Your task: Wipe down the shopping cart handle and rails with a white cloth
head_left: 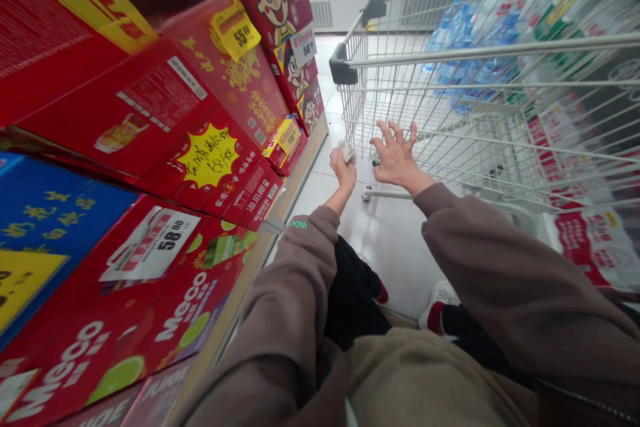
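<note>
My left hand [343, 170] pinches a small crumpled white tissue [346, 151] between its fingertips, out in front of me. My right hand [397, 155] is beside it with its fingers spread wide and nothing in them. That hand is close to the wire basket of a shopping cart [400, 127] but does not clearly touch it. The basket's grey handle end [341, 67] is farther ahead. Brown sleeves cover both my forearms up to the wrists.
Red boxed goods, including Mecco boxes [180, 320] and cartoon-printed milk cartons [275, 0], are stacked on a shelf [300, 173] along the left. Stacked goods and bottled water packs [475, 60] stand at right, behind the cart. The floor [390, 247] is white tile.
</note>
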A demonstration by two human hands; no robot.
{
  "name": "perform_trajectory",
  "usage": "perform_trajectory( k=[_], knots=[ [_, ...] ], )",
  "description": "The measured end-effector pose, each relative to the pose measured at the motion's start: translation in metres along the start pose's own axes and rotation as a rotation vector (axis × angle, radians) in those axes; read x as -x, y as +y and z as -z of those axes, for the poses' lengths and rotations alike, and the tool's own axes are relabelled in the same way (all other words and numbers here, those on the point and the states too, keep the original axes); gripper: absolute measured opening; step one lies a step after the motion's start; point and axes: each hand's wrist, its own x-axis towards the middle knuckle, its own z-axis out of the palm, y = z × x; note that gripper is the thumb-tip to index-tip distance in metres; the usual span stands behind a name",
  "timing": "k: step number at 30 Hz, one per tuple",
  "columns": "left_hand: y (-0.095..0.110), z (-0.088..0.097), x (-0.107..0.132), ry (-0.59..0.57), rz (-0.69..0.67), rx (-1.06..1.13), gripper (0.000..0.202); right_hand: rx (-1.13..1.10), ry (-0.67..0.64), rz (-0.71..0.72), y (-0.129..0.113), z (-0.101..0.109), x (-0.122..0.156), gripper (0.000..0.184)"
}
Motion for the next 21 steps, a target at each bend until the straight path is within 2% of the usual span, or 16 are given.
perform_trajectory(
  k=[4, 7, 10, 13, 15, 17, 19, 21],
  knots=[
    [-0.003, -0.003, 0.02, -0.036, -0.068, 0.004, 0.064, -0.021, 0.003, 0.003, -0.003, 0.001, 0.003, 0.063],
    [0.005, 0.002, 0.017, 0.103, 0.042, -0.012, 0.063, -0.034, 0.014, -0.001, -0.006, 0.002, 0.004, 0.064],
    [0.023, -0.006, 0.019, 0.237, 0.137, 0.003, 0.06, -0.055, 0.032, -0.011, -0.01, 0.003, 0.004, 0.061],
    [0.035, -0.028, 0.054, 0.209, 0.079, 0.04, 0.045, -0.089, 0.079, -0.008, -0.011, 0.005, 0.005, 0.051],
    [0.034, -0.041, 0.082, 0.128, -0.034, 0.079, 0.036, -0.103, 0.107, 0.037, -0.007, 0.007, 0.009, 0.049],
    [0.031, -0.046, 0.098, 0.131, -0.05, 0.108, 0.039, -0.101, 0.129, 0.101, 0.002, 0.009, 0.018, 0.051],
    [0.029, -0.043, 0.094, 0.199, -0.047, 0.107, 0.047, -0.089, 0.17, 0.123, 0.014, 0.009, 0.032, 0.055],
    [0.029, -0.037, 0.077, 0.275, -0.104, 0.072, 0.051, -0.074, 0.221, 0.094, 0.025, 0.006, 0.048, 0.059]
  ],
)
